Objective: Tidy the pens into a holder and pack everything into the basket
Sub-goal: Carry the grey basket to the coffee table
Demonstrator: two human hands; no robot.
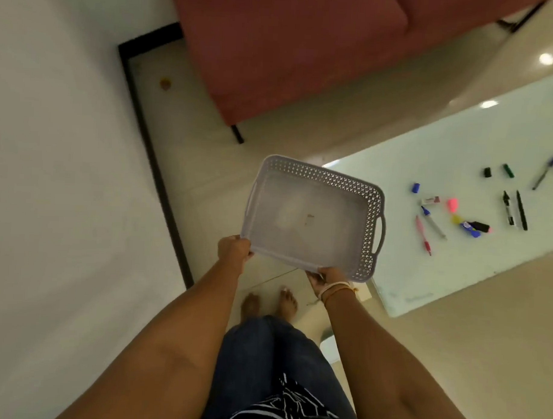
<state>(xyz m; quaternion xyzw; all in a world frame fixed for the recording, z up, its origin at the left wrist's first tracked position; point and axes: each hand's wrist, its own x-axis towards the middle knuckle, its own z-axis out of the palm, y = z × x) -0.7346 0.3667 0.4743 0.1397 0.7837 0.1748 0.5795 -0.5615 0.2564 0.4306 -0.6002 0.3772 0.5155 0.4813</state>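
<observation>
Basket held in the air in both hands, pens loose on the glass worktop to the right.

Red sofa at top, its leg well clear of the basket; white wall on the left. Glass worktop carries scattered pens, markers and loose caps, about a dozen pieces, exact count unclear, more cut off at the frame edge. One grey basket, nothing in it, over the floor just left of the worktop corner. Left hand grip pinches its near-left corner; right hand grip pinches the near rim. Two bare feet below.
</observation>
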